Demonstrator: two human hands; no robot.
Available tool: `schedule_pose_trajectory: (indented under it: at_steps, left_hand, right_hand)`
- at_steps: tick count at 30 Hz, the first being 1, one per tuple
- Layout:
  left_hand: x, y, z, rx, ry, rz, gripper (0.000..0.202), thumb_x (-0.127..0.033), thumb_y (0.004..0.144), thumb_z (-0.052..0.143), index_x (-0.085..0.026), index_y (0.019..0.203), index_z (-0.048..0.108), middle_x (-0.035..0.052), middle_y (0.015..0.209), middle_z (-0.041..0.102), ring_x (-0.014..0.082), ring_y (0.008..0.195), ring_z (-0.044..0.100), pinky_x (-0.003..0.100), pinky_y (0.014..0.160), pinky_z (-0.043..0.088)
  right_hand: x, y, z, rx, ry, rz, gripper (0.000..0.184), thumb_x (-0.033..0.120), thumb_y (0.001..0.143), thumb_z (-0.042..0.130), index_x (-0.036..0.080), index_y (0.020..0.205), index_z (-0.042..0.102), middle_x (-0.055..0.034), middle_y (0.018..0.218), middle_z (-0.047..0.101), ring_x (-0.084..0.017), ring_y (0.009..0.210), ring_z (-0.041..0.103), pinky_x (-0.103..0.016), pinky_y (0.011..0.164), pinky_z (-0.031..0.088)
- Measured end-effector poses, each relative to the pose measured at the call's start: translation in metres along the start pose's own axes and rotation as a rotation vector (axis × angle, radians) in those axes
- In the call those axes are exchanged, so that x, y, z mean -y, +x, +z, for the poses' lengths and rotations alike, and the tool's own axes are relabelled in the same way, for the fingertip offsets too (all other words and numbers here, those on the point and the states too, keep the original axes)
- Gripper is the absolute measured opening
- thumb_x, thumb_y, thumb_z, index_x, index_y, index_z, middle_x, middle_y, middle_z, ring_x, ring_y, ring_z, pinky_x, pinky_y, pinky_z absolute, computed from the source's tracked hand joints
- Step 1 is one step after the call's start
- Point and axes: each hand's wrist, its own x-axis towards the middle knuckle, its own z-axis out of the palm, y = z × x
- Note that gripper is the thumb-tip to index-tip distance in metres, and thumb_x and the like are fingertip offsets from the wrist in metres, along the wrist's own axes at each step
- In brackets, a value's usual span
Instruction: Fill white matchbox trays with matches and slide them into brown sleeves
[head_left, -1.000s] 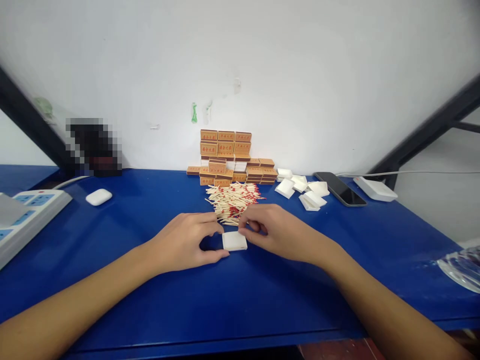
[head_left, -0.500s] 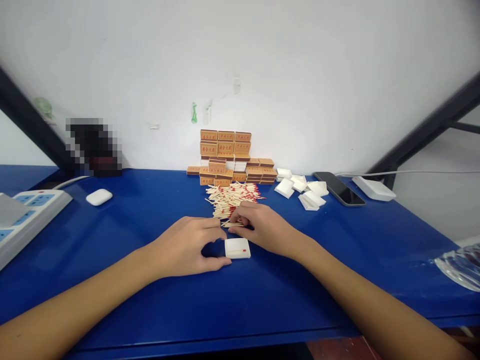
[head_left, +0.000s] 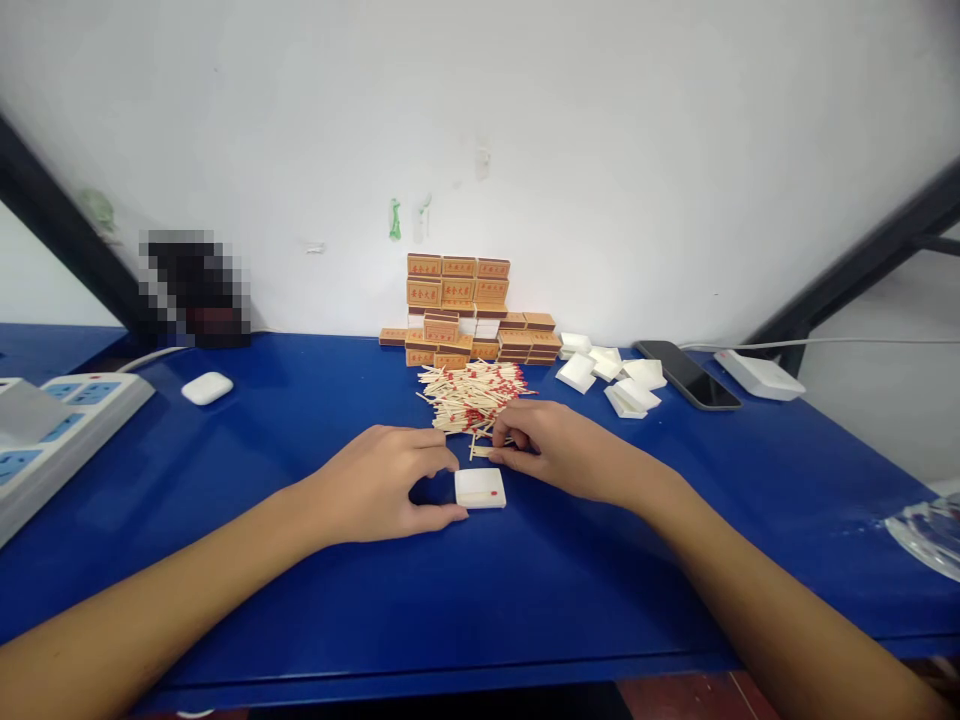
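A small white matchbox tray (head_left: 471, 483) lies on the blue table with red-tipped match content showing along its near side. My left hand (head_left: 397, 482) steadies it at the left end, index fingertip at the far corner and thumb at the near one. Just beyond the tray, my right hand (head_left: 551, 450) pinches a few matches (head_left: 482, 452) between thumb and fingers, low over the table. One loose match stands out crosswise beside them. Behind my fingers spreads a heap of matches (head_left: 469, 395), most of the red heads pointing right.
Brown matchboxes (head_left: 457, 292) are stacked against the wall. Several white trays (head_left: 634, 397) lie to their right, near a phone (head_left: 686, 375) and a white device (head_left: 761, 375). At left are a white earphone case (head_left: 208, 388) and a power strip (head_left: 82, 425). Clear plastic (head_left: 930, 535) sits at far right.
My right hand has drawn a little to the right, with the matches at its fingertips now clear of the heap. My left hand stays at the tray. The view has shifted slightly.
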Motion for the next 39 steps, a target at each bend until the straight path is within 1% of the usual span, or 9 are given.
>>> schedule_pose_trajectory:
  at_steps: [4, 7, 10, 18, 22, 25, 30, 35, 39]
  left_hand:
    - [0.0, 0.0, -0.001, 0.001, -0.014, -0.014, 0.029, -0.048, 0.092, 0.073, -0.02, 0.103, 0.076, 0.0, 0.084, 0.068, 0.0147, 0.069, 0.063, 0.029, 0.062, 0.044]
    - [0.0, 0.0, -0.002, -0.006, -0.01, -0.008, 0.029, -0.048, 0.093, 0.073, -0.02, 0.102, 0.076, 0.0004, 0.083, 0.068, 0.0148, 0.068, 0.063, 0.029, 0.063, 0.045]
    - [-0.001, 0.001, -0.002, -0.008, -0.008, -0.003, 0.03, -0.048, 0.093, 0.072, -0.02, 0.102, 0.076, 0.0003, 0.082, 0.067, 0.015, 0.068, 0.063, 0.029, 0.063, 0.044]
    - [0.0, 0.001, -0.002, 0.001, -0.01, -0.005, 0.031, -0.048, 0.093, 0.073, -0.019, 0.104, 0.076, -0.0003, 0.083, 0.067, 0.0152, 0.07, 0.062, 0.029, 0.064, 0.043]
    - [0.0, 0.001, -0.001, 0.0, -0.01, -0.004, 0.03, -0.047, 0.092, 0.074, -0.019, 0.103, 0.076, -0.0006, 0.083, 0.066, 0.0148, 0.069, 0.062, 0.029, 0.063, 0.043]
    - [0.001, 0.001, -0.001, 0.0, -0.013, -0.007, 0.03, -0.046, 0.093, 0.073, -0.019, 0.104, 0.076, -0.0008, 0.082, 0.066, 0.0146, 0.068, 0.061, 0.029, 0.063, 0.042]
    - [0.001, 0.0, -0.001, 0.006, -0.023, -0.015, 0.03, -0.047, 0.093, 0.073, -0.02, 0.104, 0.076, -0.0011, 0.081, 0.066, 0.0142, 0.068, 0.06, 0.028, 0.062, 0.041]
    - [0.001, 0.001, -0.002, 0.02, -0.027, -0.021, 0.029, -0.046, 0.093, 0.073, -0.02, 0.105, 0.076, -0.0011, 0.081, 0.066, 0.014, 0.068, 0.06, 0.028, 0.062, 0.04]
    - [0.001, 0.002, -0.002, 0.024, -0.021, -0.029, 0.029, -0.046, 0.093, 0.072, -0.02, 0.105, 0.076, -0.0008, 0.082, 0.066, 0.0143, 0.068, 0.06, 0.029, 0.063, 0.04]
  right_hand:
    - [-0.002, -0.003, -0.007, -0.019, -0.02, -0.007, 0.014, 0.031, 0.098, 0.068, 0.02, 0.09, 0.068, -0.002, 0.083, 0.066, -0.016, 0.073, 0.054, -0.029, 0.066, 0.036]
    - [-0.008, -0.005, -0.015, -0.069, -0.051, -0.022, 0.01, 0.021, 0.097, 0.062, 0.02, 0.089, 0.066, -0.0014, 0.081, 0.063, -0.015, 0.072, 0.052, -0.029, 0.066, 0.035]
    - [-0.013, -0.006, -0.019, -0.119, -0.109, -0.023, 0.015, 0.014, 0.095, 0.056, 0.02, 0.083, 0.062, -0.0013, 0.078, 0.06, -0.015, 0.07, 0.049, -0.029, 0.066, 0.033]
    - [-0.005, -0.002, -0.007, -0.068, -0.015, -0.079, 0.013, 0.013, 0.094, 0.06, 0.019, 0.086, 0.067, -0.0007, 0.08, 0.064, -0.014, 0.073, 0.053, -0.028, 0.068, 0.036]
    - [-0.001, -0.001, 0.001, -0.065, 0.033, -0.062, 0.01, 0.023, 0.098, 0.064, 0.019, 0.09, 0.068, -0.0003, 0.079, 0.064, -0.014, 0.071, 0.053, -0.028, 0.066, 0.037]
    - [0.0, 0.0, 0.003, -0.037, 0.043, -0.038, 0.014, 0.032, 0.099, 0.068, 0.019, 0.092, 0.068, -0.0007, 0.082, 0.065, -0.014, 0.073, 0.055, -0.028, 0.066, 0.038]
    - [-0.002, -0.001, 0.0, 0.057, 0.033, 0.031, 0.017, 0.03, 0.101, 0.066, 0.019, 0.088, 0.066, -0.0017, 0.084, 0.067, -0.015, 0.074, 0.055, -0.028, 0.065, 0.037]
    - [-0.004, -0.005, -0.005, 0.121, 0.034, 0.059, 0.018, 0.032, 0.104, 0.061, 0.019, 0.093, 0.065, -0.0043, 0.097, 0.071, -0.018, 0.084, 0.059, -0.029, 0.071, 0.04]
    - [-0.003, -0.006, -0.007, 0.126, 0.03, 0.095, 0.02, 0.035, 0.104, 0.061, 0.02, 0.093, 0.065, -0.0036, 0.094, 0.07, -0.018, 0.082, 0.059, -0.03, 0.07, 0.04]
